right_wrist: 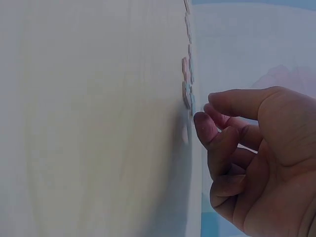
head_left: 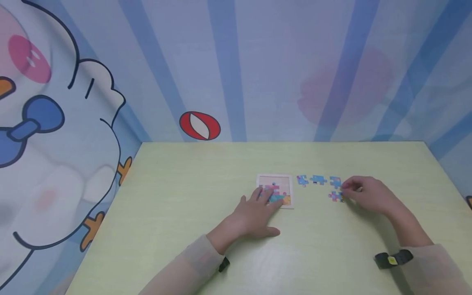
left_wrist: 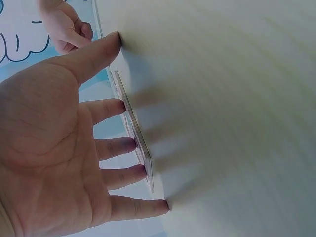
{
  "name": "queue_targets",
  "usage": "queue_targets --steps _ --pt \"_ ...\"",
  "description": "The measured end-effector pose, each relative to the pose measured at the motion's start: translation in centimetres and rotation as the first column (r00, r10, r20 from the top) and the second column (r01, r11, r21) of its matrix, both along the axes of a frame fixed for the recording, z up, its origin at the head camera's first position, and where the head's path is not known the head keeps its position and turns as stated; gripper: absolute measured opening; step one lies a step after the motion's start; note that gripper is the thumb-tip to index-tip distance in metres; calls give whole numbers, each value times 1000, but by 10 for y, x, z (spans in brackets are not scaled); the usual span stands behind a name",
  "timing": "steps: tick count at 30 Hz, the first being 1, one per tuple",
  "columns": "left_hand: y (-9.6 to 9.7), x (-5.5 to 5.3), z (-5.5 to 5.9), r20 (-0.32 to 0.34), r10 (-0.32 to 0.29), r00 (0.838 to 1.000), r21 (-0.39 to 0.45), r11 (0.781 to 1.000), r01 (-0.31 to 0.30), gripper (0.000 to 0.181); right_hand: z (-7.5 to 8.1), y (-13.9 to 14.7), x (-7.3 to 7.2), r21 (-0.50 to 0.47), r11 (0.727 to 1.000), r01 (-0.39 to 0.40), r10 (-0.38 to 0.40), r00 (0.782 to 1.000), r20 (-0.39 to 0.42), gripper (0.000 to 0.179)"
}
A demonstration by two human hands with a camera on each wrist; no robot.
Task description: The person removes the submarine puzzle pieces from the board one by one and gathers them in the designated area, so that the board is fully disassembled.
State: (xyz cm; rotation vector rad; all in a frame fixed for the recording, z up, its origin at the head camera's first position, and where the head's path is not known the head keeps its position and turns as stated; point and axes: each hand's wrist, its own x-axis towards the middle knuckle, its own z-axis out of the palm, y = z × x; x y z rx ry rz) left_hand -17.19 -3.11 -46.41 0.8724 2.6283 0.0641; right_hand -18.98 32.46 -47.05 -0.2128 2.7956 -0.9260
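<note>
Currently, the left hand (head_left: 254,215) is spreading its fingers wide and nearly straight, with its index, middle and ring fingertips resting on the puzzle tray (head_left: 291,192), while its thumb and little finger are touching the table (head_left: 184,184). It is gripping nothing. The tray is lying flat at one o'clock from that palm, its lower part holding pink, teal and orange pieces and its upper part showing bare backing.

Three loose blue pieces are lying in a row at about two to three o'clock from the tray: a first piece (head_left: 302,180) just beside the frame, a middle piece (head_left: 318,179) and a far piece (head_left: 335,181). A pink-and-blue piece (head_left: 334,196) is sitting at six o'clock from the far one.

The right hand (head_left: 368,194) is hovering at three o'clock from the tray, curling its fingers, thumb and index tips nearly meeting right by the last two pieces; whether they are pinching anything, I cannot tell.

A black band (head_left: 394,259) is circling the right wrist. On the wall covering (head_left: 276,82), a red-and-white ball (head_left: 200,125) is showing at ten o'clock from the tray.
</note>
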Motion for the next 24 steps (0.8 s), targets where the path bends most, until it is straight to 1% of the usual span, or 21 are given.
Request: queue_targets --steps 3,7,11,17,20,24 --pt "-2 0 -2 -5 -4 1000 1 1000 4 86 2 -9 -1 -16 1000 -14 14 1000 -7 23" --pt "-5 0 -4 -16 -9 1000 -7 1000 8 92 4 -26 -4 -36 999 -29 29 1000 0 23" --pt "-9 1 -5 -19 6 1000 -25 1000 -6 97 4 -45 -8 -37 998 -47 47 999 -2 23" --pt "-14 1 -3 -15 24 1000 -23 999 -24 97 0 -76 -15 -49 995 -92 91 996 -25 16" --pt "-15 1 -3 -14 24 1000 -14 1000 -24 96 -2 -89 -19 -54 991 -121 118 992 -41 17" --pt "-17 0 -2 -25 16 1000 -11 1000 -16 96 -4 -108 -25 -57 986 -154 150 987 -58 23"
